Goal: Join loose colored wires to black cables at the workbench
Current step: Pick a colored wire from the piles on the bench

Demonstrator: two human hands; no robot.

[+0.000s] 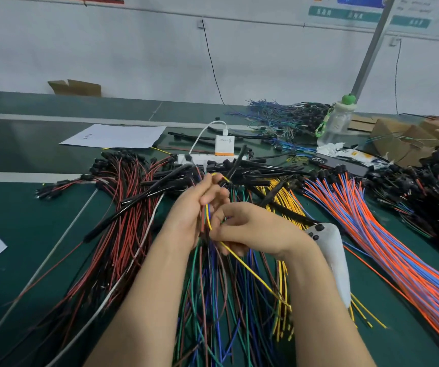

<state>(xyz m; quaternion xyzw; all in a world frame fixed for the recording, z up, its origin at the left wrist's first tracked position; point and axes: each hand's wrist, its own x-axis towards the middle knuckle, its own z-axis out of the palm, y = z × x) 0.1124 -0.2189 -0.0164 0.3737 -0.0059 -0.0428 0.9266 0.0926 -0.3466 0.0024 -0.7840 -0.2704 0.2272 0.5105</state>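
Through the head view, my left hand (197, 210) curls round a thin yellow wire (255, 272) and some dark strands, the wire's upper end bending at my fingertips beside the far heap of black cables (260, 168). My right hand (253, 229), touching the left, pinches that same wire lower down. Both sit over loose green, blue and brown wires (213, 300) on the dark green workbench (27, 234); orange and blue wires (385, 247) fan out on the right

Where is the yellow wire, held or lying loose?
Held: left hand and right hand both pinch the yellow wire; its tail trails free.
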